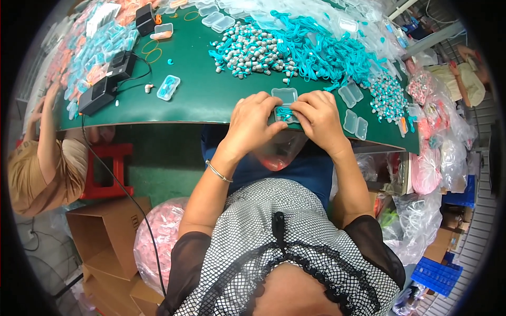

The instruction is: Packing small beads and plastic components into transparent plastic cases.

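Observation:
At the table's front edge I hold a small clear plastic case (285,95) with its lid raised on the far side. Teal cord (283,114) lies coiled in the near half. My left hand (252,122) is closed around the left side of the case, its thumb along the near edge. My right hand (322,120) pinches at the case's right edge, by the cord; its fingertips partly hide that side. Beyond my hands lie a heap of small grey and teal plugs (250,48) and a large tangle of teal cords (329,50).
Open empty cases (350,95) lie right of my hands, near another pile of plugs (387,97). A filled case (168,87) and black boxes (97,96) with a cable are on the left. A co-worker's arm (47,118) reaches in at far left. A red stool (112,168) stands below.

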Available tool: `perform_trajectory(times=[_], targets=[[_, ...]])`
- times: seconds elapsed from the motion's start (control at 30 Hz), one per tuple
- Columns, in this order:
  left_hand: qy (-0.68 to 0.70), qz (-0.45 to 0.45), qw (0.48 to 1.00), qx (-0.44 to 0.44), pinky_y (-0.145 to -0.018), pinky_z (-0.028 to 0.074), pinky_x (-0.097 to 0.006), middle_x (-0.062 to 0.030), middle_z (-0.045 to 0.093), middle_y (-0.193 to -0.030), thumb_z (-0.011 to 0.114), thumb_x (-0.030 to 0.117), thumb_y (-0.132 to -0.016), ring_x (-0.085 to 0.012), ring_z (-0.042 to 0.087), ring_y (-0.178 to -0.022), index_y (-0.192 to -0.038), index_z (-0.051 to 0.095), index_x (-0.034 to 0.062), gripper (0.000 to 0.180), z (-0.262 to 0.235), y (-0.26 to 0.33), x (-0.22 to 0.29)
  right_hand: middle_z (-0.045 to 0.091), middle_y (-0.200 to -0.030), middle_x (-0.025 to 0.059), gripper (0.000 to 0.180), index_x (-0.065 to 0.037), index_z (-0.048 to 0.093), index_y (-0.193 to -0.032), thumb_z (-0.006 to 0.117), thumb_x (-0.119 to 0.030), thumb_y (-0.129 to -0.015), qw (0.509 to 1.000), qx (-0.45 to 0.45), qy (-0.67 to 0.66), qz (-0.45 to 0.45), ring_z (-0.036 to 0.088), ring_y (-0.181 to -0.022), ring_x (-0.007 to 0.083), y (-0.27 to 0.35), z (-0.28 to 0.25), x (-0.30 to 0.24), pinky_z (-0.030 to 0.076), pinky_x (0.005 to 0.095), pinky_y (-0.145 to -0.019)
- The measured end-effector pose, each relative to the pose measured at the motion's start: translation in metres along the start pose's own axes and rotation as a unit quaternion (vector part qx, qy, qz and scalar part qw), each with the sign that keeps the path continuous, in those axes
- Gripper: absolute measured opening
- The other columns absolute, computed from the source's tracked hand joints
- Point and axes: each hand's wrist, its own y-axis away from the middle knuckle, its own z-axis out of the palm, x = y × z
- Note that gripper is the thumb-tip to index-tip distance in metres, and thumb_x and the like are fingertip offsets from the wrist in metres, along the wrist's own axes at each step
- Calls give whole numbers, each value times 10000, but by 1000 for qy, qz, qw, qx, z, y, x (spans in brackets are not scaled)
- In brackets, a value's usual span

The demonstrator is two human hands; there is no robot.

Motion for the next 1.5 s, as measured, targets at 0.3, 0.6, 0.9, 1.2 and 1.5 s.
perform_trajectory(times=[0.3, 0.6, 0.9, 1.2, 1.5], targets=[[-34, 14, 999, 10, -795, 445, -424, -78, 602, -913, 809, 235, -729, -293, 605, -936, -1046, 662, 82, 382, 0, 3, 2, 634, -958, 96, 216, -74, 671, -1076, 676, -91, -860, 998, -10, 5, 56, 617, -903, 271, -17, 12, 19, 455, 391, -811], [-18, 24, 999, 33, -750, 449, -401, -73, 602, -921, 774, 266, -778, -283, 602, -900, -1213, 595, 97, 500, 1, 4, 4, 675, -980, 131, 220, 2, 670, -1001, 740, -55, -800, 984, -7, -161, 75, 672, -876, 255, -9, 1, 27, 531, 338, -756], [-84, 108, 989, 48, -724, 453, -396, -79, 576, -919, 664, 254, -880, -271, 593, -879, -1073, 628, 82, 261, 8, 6, 0, 654, -1005, 152, 299, -14, 652, -1060, 735, -68, -777, 986, 6, -162, 38, 620, -940, 340, 22, 11, 1, 509, 413, -800], [-84, 121, 988, 53, -689, 443, -398, -66, 544, -792, 719, 264, -823, -263, 588, -756, -869, 627, 84, 208, -18, 23, -4, 673, -947, 111, 250, -43, 673, -1028, 729, -93, -789, 975, -6, -217, 51, 625, -898, 307, 8, 20, -22, 471, 418, -836], [-374, -63, 906, 189, -807, 479, -433, -129, 627, -1027, 761, 197, -802, -339, 598, -949, -1066, 654, 60, 317, -101, 58, -69, 659, -1079, 76, 249, -76, 679, -1021, 732, -106, -780, 975, 94, 97, 177, 591, -1046, 291, 77, -48, 14, 430, 406, -890]])
